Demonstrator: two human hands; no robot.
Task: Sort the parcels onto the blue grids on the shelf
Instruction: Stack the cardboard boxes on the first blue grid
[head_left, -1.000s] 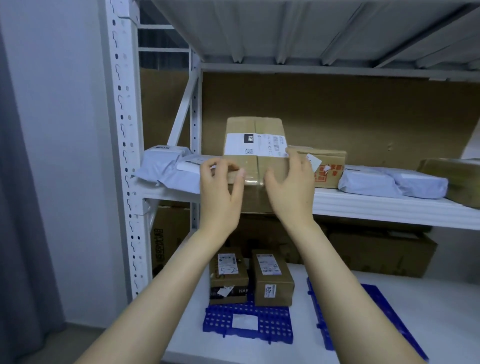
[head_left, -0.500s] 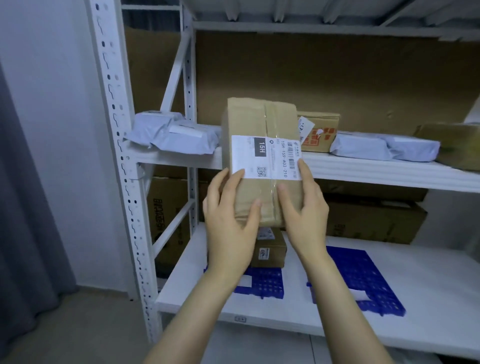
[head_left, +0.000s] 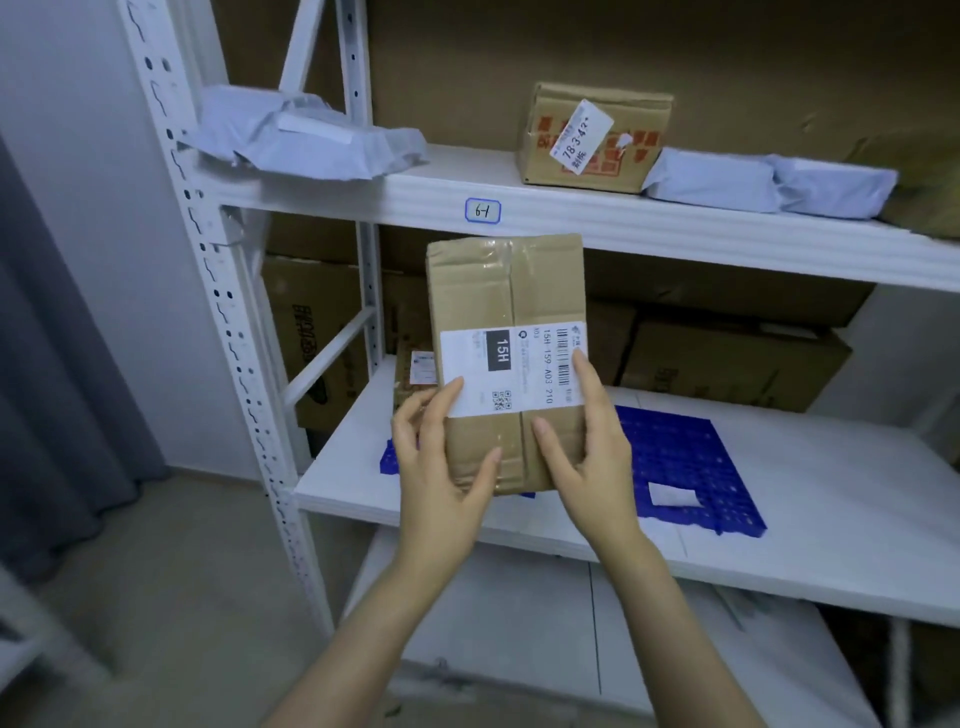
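Note:
I hold a brown cardboard parcel (head_left: 506, 312) with a white "15H" label upright in front of the shelf, between the upper and middle boards. My left hand (head_left: 441, 467) grips its lower left edge and my right hand (head_left: 587, 447) grips its lower right edge, thumbs on the front face. A blue grid (head_left: 675, 467) with a small white tag lies on the middle shelf board to the right of the parcel. A second blue grid (head_left: 388, 460) shows only as a corner behind my left hand, and a brown box (head_left: 413, 376) on it peeks out behind the held parcel.
The upper shelf (head_left: 571, 208), tagged "6-1", carries grey poly mailers (head_left: 306, 135) at left, a brown box with red print (head_left: 592, 140), and more grey mailers (head_left: 769, 182) at right. Large cartons (head_left: 727, 364) stand at the back of the middle shelf. A white upright post (head_left: 218, 312) stands at left.
The parcel came off the upper shelf and moved down and toward me; both hands now hold it in front of the middle shelf. The view tilted downward.

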